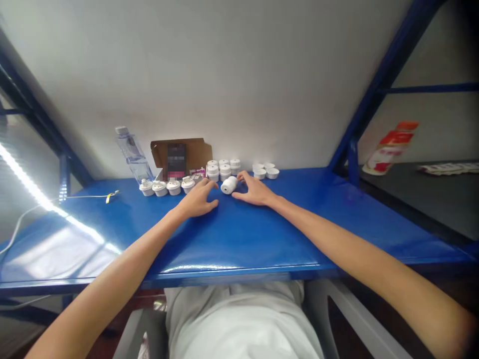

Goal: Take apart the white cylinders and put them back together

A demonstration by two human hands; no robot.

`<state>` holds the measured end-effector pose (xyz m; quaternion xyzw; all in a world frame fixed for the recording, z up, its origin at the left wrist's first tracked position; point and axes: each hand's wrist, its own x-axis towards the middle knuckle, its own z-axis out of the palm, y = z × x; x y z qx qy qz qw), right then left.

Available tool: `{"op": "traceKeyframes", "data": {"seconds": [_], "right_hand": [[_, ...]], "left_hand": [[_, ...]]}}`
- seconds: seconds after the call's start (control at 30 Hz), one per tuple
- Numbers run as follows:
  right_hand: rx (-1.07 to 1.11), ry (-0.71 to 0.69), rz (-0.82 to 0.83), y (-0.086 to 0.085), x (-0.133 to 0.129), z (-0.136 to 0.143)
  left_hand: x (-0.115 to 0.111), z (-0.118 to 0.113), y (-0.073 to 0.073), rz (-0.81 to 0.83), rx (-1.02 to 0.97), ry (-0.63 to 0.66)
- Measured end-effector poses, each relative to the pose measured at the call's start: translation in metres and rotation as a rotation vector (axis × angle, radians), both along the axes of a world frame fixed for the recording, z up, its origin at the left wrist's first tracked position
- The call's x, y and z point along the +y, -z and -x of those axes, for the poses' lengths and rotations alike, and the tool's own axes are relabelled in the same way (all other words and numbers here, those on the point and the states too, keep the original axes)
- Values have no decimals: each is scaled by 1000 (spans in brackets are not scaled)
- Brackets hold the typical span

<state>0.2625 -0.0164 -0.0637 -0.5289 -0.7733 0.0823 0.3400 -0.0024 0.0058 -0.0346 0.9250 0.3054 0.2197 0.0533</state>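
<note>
A white plastic cylindrical fitting (229, 185) with a small hole in its end face lies tilted at the middle of the blue table. My right hand (254, 190) has its thumb and fingers round the fitting's right end. To the left, my left hand (201, 198) is open, fingers and thumb apart, with nothing between them. It is close beside a row of white cups with lighter inserts (173, 187). Behind the hands, several closed white fittings (224, 170) stand grouped. Several white cups (266, 171) stand farther right.
An open cardboard box (198, 147) holding a dark item stands at the back left, with a clear bottle (135, 157) beside it. A white cable (92, 196) lies left. Blue frame posts (352, 167) and a red-labelled bottle (391, 148) are at right.
</note>
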Motion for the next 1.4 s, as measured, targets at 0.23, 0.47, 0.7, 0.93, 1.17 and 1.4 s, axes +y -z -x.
{"op": "traceKeyframes", "data": {"seconds": [0.23, 0.47, 0.7, 0.93, 1.17, 1.4], "right_hand": [[45, -201, 48, -7, -13, 15], [666, -405, 391, -9, -25, 39], [678, -331, 367, -17, -30, 41], [880, -271, 475, -17, -25, 38], [959, -185, 531, -20, -24, 36], [898, -165, 535, -21, -27, 37]], "left_hand": [[-8, -6, -1, 71, -38, 172], [-15, -12, -7, 51, -131, 258], [-18, -14, -9, 58, -149, 3], [-22, -15, -15, 4, -230, -20], [-29, -16, -21, -115, -215, 62], [-38, -20, -23, -199, -160, 87]]}}
